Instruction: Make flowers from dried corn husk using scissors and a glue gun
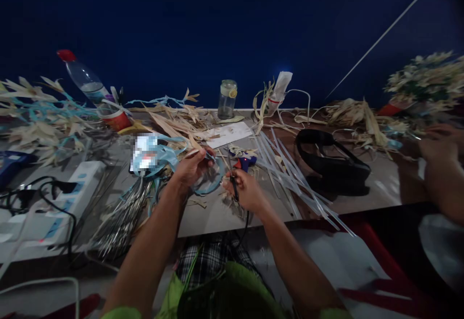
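Note:
My left hand is closed in a pinch on a light-blue ribbon, which hangs in a loop below the fingers. Beside its fingertips is a pale dried husk strip; whether the hand holds that too I cannot tell. My right hand is wrapped round a pair of dark-handled scissors, their blades pointing away from me. Just beyond it lies a blue glue gun with a small red light. More blue ribbon is heaped left of my left hand, partly over a lit phone.
Clear glue sticks and a black headset-like strap lie to the right. A bundle of metal wires and a power strip are left. Behind stand a glass jar and a tilted bottle. Another person's arm is far right.

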